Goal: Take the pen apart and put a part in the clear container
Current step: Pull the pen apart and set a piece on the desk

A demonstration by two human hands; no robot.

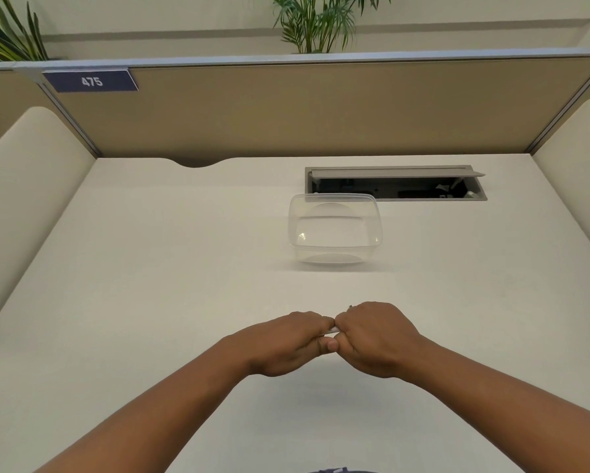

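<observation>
Two hands: both curled tight around one pen, knuckles nearly touching, low over the desk
Left hand: fist closed on the pen's left end, thumb tucked underneath
Pen: only a short white bit shows in between, lying roughly level
Right hand: clenched on the other end, a tiny dark tip pokes out above the knuckles
Clear container: lidless, farther back on the desk, well apart from the hands, just in front of the cable hatch
</observation>
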